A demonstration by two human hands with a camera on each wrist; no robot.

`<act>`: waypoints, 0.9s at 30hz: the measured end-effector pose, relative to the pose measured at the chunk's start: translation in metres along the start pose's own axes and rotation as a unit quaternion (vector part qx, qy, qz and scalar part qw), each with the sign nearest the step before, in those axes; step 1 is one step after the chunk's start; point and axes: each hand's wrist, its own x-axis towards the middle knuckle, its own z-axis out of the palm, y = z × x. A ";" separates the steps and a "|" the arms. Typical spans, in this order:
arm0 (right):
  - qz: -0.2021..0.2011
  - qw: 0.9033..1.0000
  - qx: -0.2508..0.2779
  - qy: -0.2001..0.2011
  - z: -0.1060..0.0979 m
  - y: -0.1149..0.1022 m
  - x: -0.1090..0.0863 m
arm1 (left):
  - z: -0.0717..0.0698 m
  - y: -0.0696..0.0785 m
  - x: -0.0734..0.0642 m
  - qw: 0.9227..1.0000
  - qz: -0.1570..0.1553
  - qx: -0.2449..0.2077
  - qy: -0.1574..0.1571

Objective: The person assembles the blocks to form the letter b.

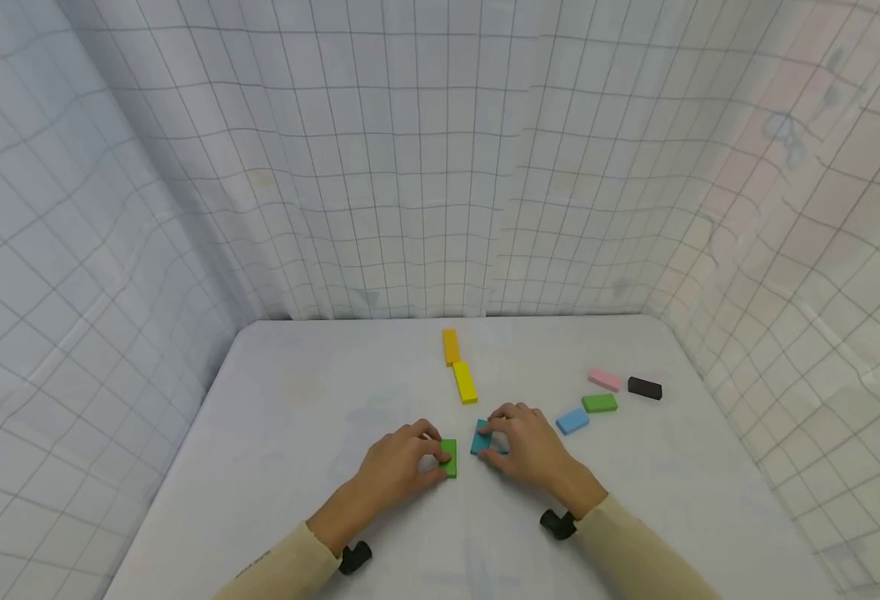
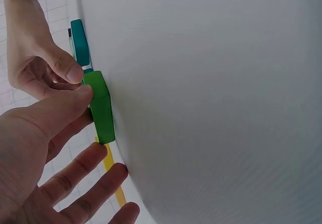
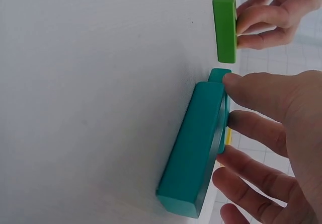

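My left hand (image 1: 402, 463) holds a green block (image 1: 449, 458) low over the white table, the thumb (image 2: 80, 97) on one face and fingers behind it. Just right of it, my right hand (image 1: 528, 446) pinches a teal block (image 1: 480, 437) between thumb and fingers. In the right wrist view that teal block (image 3: 220, 76) shows partly behind a second teal block (image 3: 188, 148). This second one lies on the table beneath my right palm, mostly hidden from the head view. The remaining right fingers (image 3: 261, 176) spread loosely beside the blocks.
A yellow block (image 1: 465, 382) and an orange-yellow block (image 1: 451, 347) lie nearly end to end farther back. To the right are a light blue block (image 1: 572, 421), another green block (image 1: 600, 403), a pink block (image 1: 604, 380) and a black block (image 1: 645, 388). Gridded white curtains (image 1: 410, 167) enclose the table.
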 end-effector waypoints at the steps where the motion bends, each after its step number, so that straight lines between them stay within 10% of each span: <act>1: -0.001 1.000 0.000 0.001 0.000 0.000 0.001 | 0.001 0.000 0.000 1.000 0.000 -0.003 0.000; 27: -0.011 0.996 0.080 -0.027 -0.002 0.004 0.013 | 0.002 0.004 -0.005 1.000 0.016 -0.018 0.011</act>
